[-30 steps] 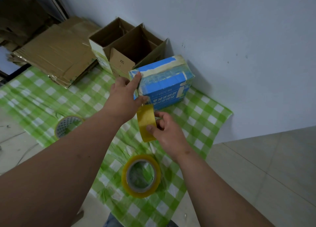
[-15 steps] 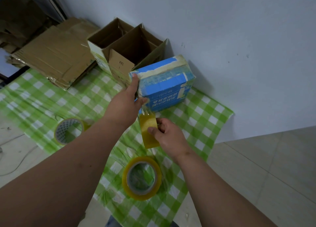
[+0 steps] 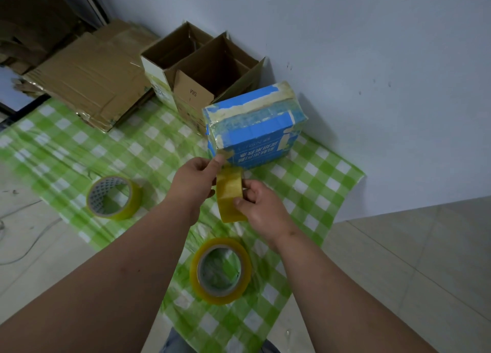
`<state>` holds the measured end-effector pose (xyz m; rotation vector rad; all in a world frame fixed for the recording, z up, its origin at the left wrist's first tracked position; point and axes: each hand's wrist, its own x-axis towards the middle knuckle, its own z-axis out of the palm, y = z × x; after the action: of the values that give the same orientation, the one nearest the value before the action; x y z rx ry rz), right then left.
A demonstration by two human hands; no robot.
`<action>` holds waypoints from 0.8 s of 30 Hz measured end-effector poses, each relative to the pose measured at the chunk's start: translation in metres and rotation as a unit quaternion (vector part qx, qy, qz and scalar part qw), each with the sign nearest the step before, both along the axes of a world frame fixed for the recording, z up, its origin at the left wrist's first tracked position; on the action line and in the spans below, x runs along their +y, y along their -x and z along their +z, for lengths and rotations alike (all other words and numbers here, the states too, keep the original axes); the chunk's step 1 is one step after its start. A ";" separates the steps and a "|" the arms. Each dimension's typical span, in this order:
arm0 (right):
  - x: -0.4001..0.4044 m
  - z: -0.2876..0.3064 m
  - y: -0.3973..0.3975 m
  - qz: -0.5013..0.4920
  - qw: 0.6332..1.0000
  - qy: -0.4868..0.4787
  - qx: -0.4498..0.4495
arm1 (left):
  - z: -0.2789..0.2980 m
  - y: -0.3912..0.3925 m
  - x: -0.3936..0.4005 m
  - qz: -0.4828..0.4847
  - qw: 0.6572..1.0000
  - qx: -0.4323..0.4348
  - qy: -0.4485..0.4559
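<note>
right hand grips roll; left hand pinches tape end at box corner. risk: slack lets strip twist, stick to itself.

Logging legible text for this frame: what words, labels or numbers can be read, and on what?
"SM", seen upside down, with a short stroke beside it: flap of the open cardboard box.
Blue box: white Chinese characters, upside down and blurred, not readable.
White-sided box: green print, cut off, unreadable.
Left tape roll core: pattern too small to read.
</note>
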<state>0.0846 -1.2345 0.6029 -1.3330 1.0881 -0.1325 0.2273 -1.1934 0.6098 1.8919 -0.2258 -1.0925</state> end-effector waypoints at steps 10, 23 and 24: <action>-0.004 -0.001 0.013 0.018 0.999 0.028 -0.002 | 0.004 0.010 -0.003 0.030 0.993 0.113 -0.004; -0.008 -0.056 0.047 0.266 0.850 0.294 0.346 | -0.009 0.012 0.010 0.107 0.972 0.198 0.063; -0.007 -0.058 0.047 0.274 0.837 0.315 0.352 | -0.009 0.011 0.010 0.106 0.972 0.199 0.067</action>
<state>0.0371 -1.2412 0.5445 -2.3631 1.2551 0.5158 0.2162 -1.1836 0.6008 1.5013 0.1265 -1.2465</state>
